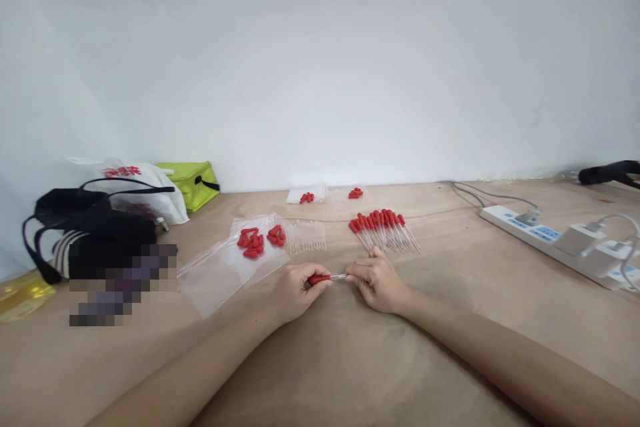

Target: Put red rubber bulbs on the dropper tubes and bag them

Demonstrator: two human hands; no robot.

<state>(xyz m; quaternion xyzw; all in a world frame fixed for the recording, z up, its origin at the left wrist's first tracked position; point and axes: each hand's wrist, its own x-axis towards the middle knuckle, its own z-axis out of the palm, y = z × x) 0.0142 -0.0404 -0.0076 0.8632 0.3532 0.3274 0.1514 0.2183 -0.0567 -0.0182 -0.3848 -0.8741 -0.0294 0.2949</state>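
Between finger and thumb, my left hand (pixel 299 290) grips a red rubber bulb (pixel 319 279). My right hand (pixel 379 282) pinches the clear glass dropper tube (pixel 339 277), whose other end meets the bulb. How far the tube sits inside the bulb cannot be made out. Just beyond my right hand lies a fanned row of droppers with red bulbs (pixel 383 221). Loose red bulbs (pixel 253 240) rest on clear plastic bags beyond my left hand. Beside them, several bare glass tubes (pixel 306 236) lie side by side.
Two small bags with red bulbs (pixel 307 198) lie by the wall. To the right stretches a white power strip (pixel 545 240) with plugs and cables. At the left are a black bag (pixel 95 233), a white plastic bag (pixel 150 190) and a lime-green bag (pixel 193 183).
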